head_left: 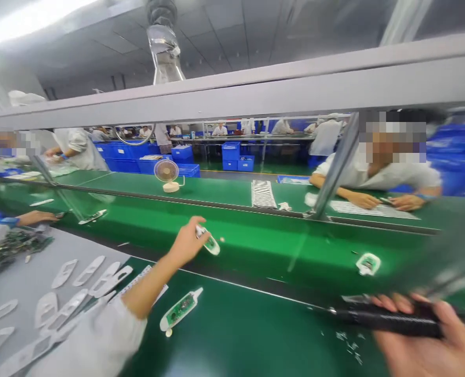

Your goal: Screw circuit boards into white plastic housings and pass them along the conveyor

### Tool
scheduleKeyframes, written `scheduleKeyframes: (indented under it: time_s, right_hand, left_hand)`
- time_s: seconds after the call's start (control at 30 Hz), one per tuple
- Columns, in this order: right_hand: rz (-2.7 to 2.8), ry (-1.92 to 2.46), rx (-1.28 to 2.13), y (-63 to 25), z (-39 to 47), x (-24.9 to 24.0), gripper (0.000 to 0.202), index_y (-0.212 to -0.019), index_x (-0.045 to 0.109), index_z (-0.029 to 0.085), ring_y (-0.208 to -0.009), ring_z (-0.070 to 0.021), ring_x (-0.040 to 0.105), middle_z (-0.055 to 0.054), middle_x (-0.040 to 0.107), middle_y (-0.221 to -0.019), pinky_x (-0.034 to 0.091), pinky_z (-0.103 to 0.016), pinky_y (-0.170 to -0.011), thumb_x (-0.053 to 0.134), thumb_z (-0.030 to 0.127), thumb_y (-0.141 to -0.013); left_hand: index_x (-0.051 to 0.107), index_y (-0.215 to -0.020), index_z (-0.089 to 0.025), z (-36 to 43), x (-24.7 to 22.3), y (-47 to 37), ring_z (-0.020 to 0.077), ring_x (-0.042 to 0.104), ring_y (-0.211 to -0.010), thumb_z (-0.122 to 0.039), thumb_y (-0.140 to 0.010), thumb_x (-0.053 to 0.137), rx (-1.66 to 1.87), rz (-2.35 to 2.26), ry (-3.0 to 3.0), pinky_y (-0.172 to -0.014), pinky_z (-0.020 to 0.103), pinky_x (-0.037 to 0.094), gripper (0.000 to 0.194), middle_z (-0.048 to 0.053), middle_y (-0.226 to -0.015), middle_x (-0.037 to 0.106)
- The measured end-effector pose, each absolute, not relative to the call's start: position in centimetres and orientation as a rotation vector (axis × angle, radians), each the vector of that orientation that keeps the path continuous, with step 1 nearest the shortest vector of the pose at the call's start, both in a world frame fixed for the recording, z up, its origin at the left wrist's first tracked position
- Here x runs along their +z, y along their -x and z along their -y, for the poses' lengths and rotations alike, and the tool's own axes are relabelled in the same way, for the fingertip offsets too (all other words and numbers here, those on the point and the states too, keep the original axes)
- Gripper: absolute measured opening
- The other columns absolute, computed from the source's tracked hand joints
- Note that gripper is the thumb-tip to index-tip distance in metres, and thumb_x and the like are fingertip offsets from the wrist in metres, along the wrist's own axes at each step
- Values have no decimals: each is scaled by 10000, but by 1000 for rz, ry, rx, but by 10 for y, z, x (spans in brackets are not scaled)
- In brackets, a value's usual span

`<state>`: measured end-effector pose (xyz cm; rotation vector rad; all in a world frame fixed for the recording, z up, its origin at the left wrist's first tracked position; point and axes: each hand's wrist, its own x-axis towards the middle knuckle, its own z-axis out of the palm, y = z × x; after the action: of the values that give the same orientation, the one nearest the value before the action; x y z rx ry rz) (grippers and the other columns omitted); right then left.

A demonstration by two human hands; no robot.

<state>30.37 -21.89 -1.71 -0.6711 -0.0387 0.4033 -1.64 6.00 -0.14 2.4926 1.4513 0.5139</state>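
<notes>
One black tool (405,318): nearest at right; the right hand (419,350) has its fingers wrapped round the barrel, metal tip pointing left over the counter (275,337).
Loose bits (352,346): scattered on the counter below the tool; too small to identify.
Counter unit (181,310): white shell, green board lying in it, face uncovered; whether fastened, cannot tell.
White shells (47,310): several, at left; no board shows in them, so judged unfilled stock.
Board heap (16,246): many, loose beyond the shells; by my reckoning, plenty remains.
Held unit (213,247): pinched by the left hand's (188,240) fingers above the green belt (264,235); board in place, no cover seen; contact with the belt unclear.
Belt unit (369,264): lying at right, board in its shell, also uncovered.
Small fan (166,172): standing on the far side.
Person opposite (393,175): hands together above a pale sheet.
Blue bins (231,153): stacked farther back.
</notes>
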Motion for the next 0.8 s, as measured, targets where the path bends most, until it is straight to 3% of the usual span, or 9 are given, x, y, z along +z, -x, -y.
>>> scheduleKeyframes:
  time_s: [0.13,0.33,0.5,0.57,0.8]
  right_hand:
    - [88,857,345,-286,210,2,268,-619,543,231,-497,-147,419,3,413,-540,393,-366,-480,728,416,-557]
    - [396,894,306,-264,204,8,320,-670,549,191,-477,-131,482,30,500,-520,452,-284,-494,797,389,-631]
    - [663,961,245,-237,197,17,234,-718,593,184,-460,-158,535,14,549,-531,467,-295,-482,789,311,-739]
    - [728,981,259,-227,195,20,189,-727,605,187,-464,-162,546,14,556,-539,466,-295,-484,765,278,-767]
    - [873,1045,397,-210,193,18,109,-761,628,197,-481,-159,549,20,561,-569,457,-301,-499,718,242,-803]
  left_hand:
    - [580,-956,-233,61,-52,-45,155,605,-669,-278,-854,577,661,-1080,-2080,-604,255,432,111,-31,-747,652]
    - [567,-768,-232,115,-78,-69,244,590,-807,-280,-823,643,541,-1120,-2323,-707,355,401,106,35,-811,659]
    - [600,-903,-210,109,-74,-62,246,587,-949,-254,-900,581,566,-894,-2431,-807,384,404,49,61,-1015,669]
    - [613,-1002,-211,109,-74,-62,239,579,-1000,-283,-894,630,544,-726,-2432,-839,376,410,131,58,-1100,657]
    - [652,-1007,-209,107,-78,-63,215,568,-966,-318,-920,660,446,-524,-2453,-823,345,412,139,40,-1033,651]
